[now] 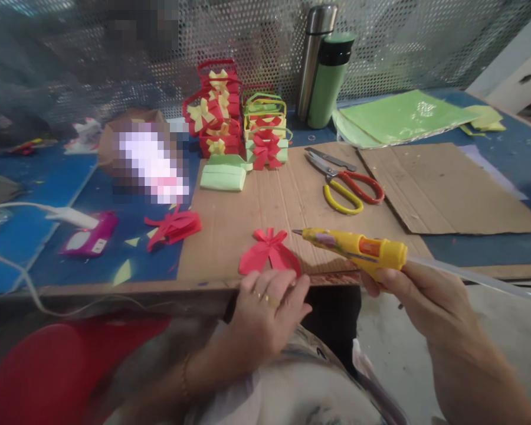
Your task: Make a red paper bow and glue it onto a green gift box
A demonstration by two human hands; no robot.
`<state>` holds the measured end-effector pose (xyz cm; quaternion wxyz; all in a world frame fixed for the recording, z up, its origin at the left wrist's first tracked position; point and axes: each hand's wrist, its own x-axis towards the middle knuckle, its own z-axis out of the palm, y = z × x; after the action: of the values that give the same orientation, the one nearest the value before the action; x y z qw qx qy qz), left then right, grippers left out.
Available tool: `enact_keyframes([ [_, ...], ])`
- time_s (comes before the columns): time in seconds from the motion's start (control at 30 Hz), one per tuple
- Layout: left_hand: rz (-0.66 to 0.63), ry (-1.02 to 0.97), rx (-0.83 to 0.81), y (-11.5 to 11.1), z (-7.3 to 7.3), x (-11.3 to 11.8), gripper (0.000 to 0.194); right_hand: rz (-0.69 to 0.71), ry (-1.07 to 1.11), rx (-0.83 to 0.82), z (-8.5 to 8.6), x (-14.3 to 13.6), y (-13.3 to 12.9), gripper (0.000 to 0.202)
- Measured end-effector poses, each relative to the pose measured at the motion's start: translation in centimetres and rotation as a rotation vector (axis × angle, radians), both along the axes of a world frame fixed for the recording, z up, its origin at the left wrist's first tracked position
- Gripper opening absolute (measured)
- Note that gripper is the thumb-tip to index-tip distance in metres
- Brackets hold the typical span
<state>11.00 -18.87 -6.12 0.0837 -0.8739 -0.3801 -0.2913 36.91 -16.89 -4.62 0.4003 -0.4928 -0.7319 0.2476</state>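
Note:
My right hand (pixel 420 289) grips a yellow glue gun (pixel 358 248) with a clear glue stick (pixel 478 276) coming out of its back. The gun's nozzle points left, just right of a red paper bow (pixel 271 239). That bow lies on or against a red paper piece (pixel 254 257) on the cardboard at the table's front edge. My left hand (pixel 269 301) rests at the lower edge of the red piece, fingers bent and close together; what its fingertips hold, if anything, is hidden. Scissors (pixel 345 183) with one red and one yellow handle lie behind the gun.
Small red baskets (pixel 221 112) and green ones (pixel 265 130) with bows stand at the back. A green paper box (pixel 223 176), red strips (pixel 174 227), two bottles (pixel 330 82), green sheets (pixel 411 118), a cardboard piece (pixel 451 189) and a white cable (pixel 30 289) surround the work area.

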Motion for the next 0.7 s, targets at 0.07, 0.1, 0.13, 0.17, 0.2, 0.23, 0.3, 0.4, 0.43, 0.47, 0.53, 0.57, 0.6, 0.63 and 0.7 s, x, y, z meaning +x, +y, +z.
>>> enact_keyframes([
  [0.07,0.005,-0.092,0.083,-0.4,-0.7,-1.3,0.033,0.014,0.007,0.000,0.0,-0.1,-0.1,0.050],
  [0.1,0.050,-0.144,0.140,-0.4,-0.9,-2.4,0.035,0.027,0.015,0.001,-0.1,-0.1,-0.2,0.049],
  [0.13,0.160,-0.179,0.171,-0.3,-0.9,-3.7,0.038,0.041,0.021,-0.003,-0.2,-0.2,-0.3,0.048],
  [0.17,0.262,-0.176,0.174,0.0,-0.9,-5.0,0.038,0.054,0.025,-0.010,-0.3,-0.3,-0.3,0.047],
  [0.2,0.347,-0.141,0.132,0.4,-0.8,-6.2,0.035,0.066,0.025,-0.017,-0.3,-0.4,-0.2,0.047],
  [0.23,0.359,-0.091,0.042,0.9,-0.6,-7.3,0.032,0.079,0.023,-0.023,-0.4,-0.5,-0.1,0.047],
  [0.3,0.320,-0.064,-0.100,2.1,0.0,-8.7,0.028,0.100,0.024,-0.030,-0.6,-0.8,0.1,0.048],
  [0.4,0.205,-0.029,-0.245,4.0,0.9,-9.2,0.026,0.122,0.044,-0.032,-0.6,-1.3,0.6,0.051],
  [0.43,0.157,-0.021,-0.287,4.6,1.2,-9.1,0.026,0.123,0.046,-0.035,-0.7,-1.5,0.8,0.052],
  [0.47,0.107,-0.013,-0.322,5.2,1.5,-9.1,0.026,0.123,0.044,-0.039,-0.6,-1.6,0.9,0.054],
  [0.53,0.012,0.004,-0.383,6.5,1.9,-9.0,0.025,0.120,0.029,-0.046,-0.6,-1.7,0.9,0.056],
  [0.57,-0.028,0.013,-0.408,7.0,2.0,-9.0,0.024,0.116,0.022,-0.047,-0.6,-1.7,0.9,0.056],
  [0.6,-0.058,0.021,-0.431,7.5,2.1,-9.0,0.023,0.112,0.016,-0.051,-0.6,-1.7,0.8,0.056],
  [0.63,-0.077,0.028,-0.451,8.0,2.1,-9.0,0.021,0.107,0.019,-0.049,-0.5,-1.7,0.8,0.056],
  [0.7,-0.089,0.030,-0.485,8.6,2.0,-8.7,0.018,0.095,0.028,-0.042,-0.5,-1.7,0.7,0.057],
])
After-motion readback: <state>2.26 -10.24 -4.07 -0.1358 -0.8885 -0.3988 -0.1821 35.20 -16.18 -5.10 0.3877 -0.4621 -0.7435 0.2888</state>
